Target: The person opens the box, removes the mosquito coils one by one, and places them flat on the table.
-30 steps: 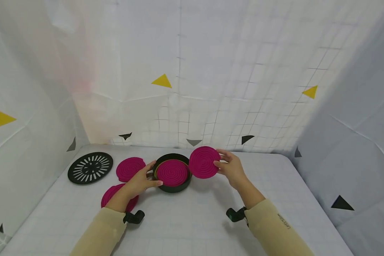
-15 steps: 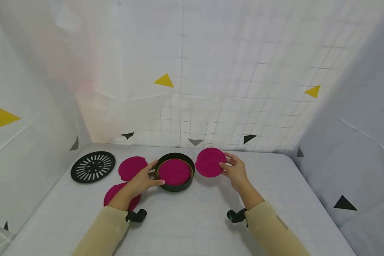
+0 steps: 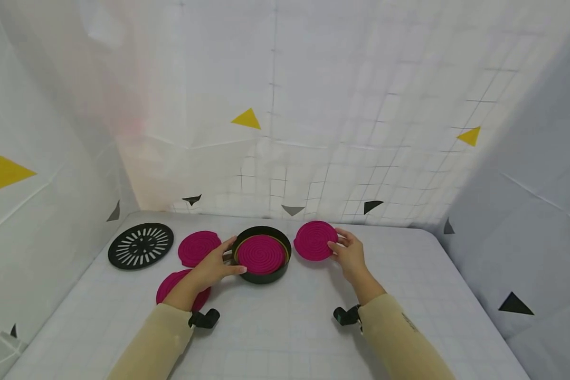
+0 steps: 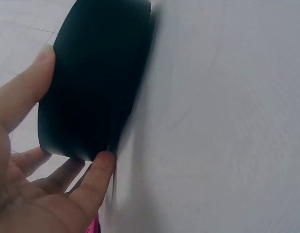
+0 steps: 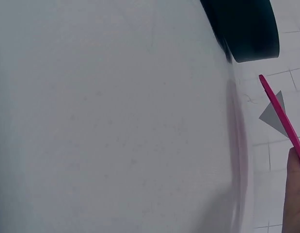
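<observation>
A shallow round black container (image 3: 261, 278) stands on the table, a ridged magenta coaster (image 3: 261, 255) inside it. Its left side is gripped by my left hand (image 3: 212, 271), thumb at the front; in the left wrist view, thumb and fingers spread along the dark wall (image 4: 91, 82). To the right, my right hand (image 3: 352, 257) pinches another magenta coaster (image 3: 315, 241) by its right edge, tilted up and apart from the container. The right wrist view catches that coaster (image 5: 280, 114) edge-on, with only part of the hand (image 5: 293, 194) showing.
Left of the container lie a magenta coaster (image 3: 198, 248) and a second one (image 3: 171, 285), partly hidden under my left forearm. A black slotted disc (image 3: 141, 246) lies at the far left. White sheeting (image 3: 313, 105) rises behind and at both sides of the table.
The right hand has carried its coaster rightward, away from the container's rim, and slightly lower. My left hand keeps its grip on the container.
</observation>
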Motion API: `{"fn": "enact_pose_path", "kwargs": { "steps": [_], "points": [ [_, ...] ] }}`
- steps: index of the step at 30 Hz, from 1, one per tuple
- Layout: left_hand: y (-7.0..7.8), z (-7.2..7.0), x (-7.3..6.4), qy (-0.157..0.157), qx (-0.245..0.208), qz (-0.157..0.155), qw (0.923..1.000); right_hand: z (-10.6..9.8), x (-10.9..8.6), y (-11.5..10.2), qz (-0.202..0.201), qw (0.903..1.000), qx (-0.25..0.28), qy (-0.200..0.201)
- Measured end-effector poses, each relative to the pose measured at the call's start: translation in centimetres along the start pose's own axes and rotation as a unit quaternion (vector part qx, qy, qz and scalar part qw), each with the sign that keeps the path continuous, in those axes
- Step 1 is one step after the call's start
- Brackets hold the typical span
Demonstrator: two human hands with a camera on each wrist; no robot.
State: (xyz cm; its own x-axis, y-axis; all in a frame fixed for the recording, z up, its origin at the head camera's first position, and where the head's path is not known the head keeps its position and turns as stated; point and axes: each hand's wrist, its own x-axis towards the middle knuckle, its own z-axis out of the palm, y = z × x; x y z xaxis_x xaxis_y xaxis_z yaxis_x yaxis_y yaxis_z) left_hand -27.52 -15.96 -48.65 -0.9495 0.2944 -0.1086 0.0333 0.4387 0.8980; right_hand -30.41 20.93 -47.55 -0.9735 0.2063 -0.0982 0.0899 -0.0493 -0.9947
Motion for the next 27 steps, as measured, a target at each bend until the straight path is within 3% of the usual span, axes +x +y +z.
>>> {"fn": "enact_pose_path", "kwargs": {
  "steps": [17,27],
  "points": [
    [-0.1,0.0,-0.2,-0.001,-0.020,-0.010,0.9998,0.5,1.4,0.8,0.037,0.9993,0.008,0.002],
    [-0.3,0.2,0.2,0.006,-0.006,-0.002,1.0000,0.3,2.1,1.8,0.054,0.9984,-0.011,0.013]
  ]
}}
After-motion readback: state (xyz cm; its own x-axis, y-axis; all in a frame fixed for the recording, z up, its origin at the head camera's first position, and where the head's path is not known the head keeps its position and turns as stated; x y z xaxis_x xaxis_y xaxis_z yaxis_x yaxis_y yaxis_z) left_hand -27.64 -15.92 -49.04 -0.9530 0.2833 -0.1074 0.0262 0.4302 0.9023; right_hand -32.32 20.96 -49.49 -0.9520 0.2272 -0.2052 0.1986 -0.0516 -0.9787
